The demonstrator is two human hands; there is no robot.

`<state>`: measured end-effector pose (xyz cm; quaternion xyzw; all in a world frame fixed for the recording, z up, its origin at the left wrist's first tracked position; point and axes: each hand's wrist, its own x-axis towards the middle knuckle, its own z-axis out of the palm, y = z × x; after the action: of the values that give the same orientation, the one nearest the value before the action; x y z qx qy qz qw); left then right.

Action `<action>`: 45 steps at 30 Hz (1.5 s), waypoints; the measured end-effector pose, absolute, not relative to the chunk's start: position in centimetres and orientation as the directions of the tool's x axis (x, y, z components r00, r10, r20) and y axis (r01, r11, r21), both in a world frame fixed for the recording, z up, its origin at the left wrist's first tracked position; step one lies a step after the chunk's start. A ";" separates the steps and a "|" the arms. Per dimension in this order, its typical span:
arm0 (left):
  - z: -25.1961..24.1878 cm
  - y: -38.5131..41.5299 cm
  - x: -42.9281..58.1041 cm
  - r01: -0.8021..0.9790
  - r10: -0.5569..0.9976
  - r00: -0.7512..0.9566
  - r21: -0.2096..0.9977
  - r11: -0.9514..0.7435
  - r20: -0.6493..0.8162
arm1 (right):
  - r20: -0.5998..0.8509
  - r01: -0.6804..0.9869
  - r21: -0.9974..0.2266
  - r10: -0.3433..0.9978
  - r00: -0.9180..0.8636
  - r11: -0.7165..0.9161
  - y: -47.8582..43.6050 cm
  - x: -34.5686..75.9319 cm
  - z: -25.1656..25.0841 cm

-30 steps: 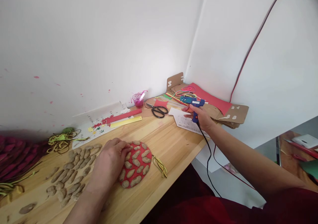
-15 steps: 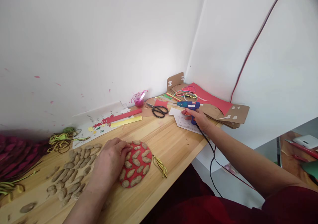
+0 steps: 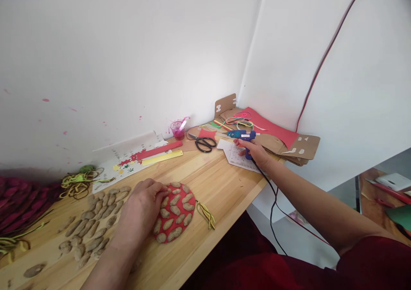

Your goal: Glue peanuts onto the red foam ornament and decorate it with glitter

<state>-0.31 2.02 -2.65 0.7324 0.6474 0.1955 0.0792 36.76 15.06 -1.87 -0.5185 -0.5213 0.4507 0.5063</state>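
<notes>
My left hand [image 3: 141, 210] rests over the upper left edge of a red disc [image 3: 182, 204] covered with several peanuts in the shell. Its thumb and fingers are pinched together on a peanut [image 3: 168, 190] there, partly hidden by the fingertips. A yellow and dark yarn tassel [image 3: 207, 215] sticks out from the disc's right side. Off to the right, my right hand [image 3: 258, 153] grips a blue glue gun [image 3: 241, 135] by its handle, nozzle pointing left, above a white printed paper [image 3: 239, 158]. The gun's black cord [image 3: 272, 215] hangs over the table edge.
Loose peanuts [image 3: 85, 228] lie left of my left hand. Black-handled scissors [image 3: 205, 144], a cup of pink paint [image 3: 178, 132], a yellow strip [image 3: 163, 157] and a red strip [image 3: 160, 150] lie along the wall. Cardboard pieces [image 3: 308, 147] and red paper [image 3: 272, 126] fill the corner.
The view has shifted very slightly. Both hands keep their places, the left at the disc's edge and the right around the glue gun.
</notes>
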 end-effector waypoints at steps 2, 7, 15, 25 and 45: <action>-2.6 2.0 -0.3 0.922 0.980 0.078 0.360 -0.140 0.181 | 0.050 0.094 -0.994 0.998 0.033 0.046 15.2 36.7 -1.7; -2.6 2.0 -0.2 0.926 0.981 0.073 0.354 -0.133 0.179 | 0.032 0.109 -0.994 0.999 0.007 0.031 15.4 36.8 -1.5; -2.7 1.9 -0.3 0.921 0.977 0.080 0.359 -0.147 0.197 | -0.018 0.127 -0.992 1.000 0.005 -0.018 15.9 37.0 -1.2; -2.6 2.0 -0.1 0.929 0.974 0.082 0.337 -0.151 0.210 | -0.050 0.162 -0.986 0.998 -0.038 -0.044 15.8 36.9 -0.7; -3.6 2.5 -1.0 0.901 0.978 0.083 0.404 -0.155 0.190 | -0.051 0.344 -0.938 0.999 0.005 -0.050 8.6 43.9 5.1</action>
<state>-1.04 2.53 -3.63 0.7303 0.6434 0.2105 0.0914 43.86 8.63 5.07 -0.5912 -0.5675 0.4189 0.3910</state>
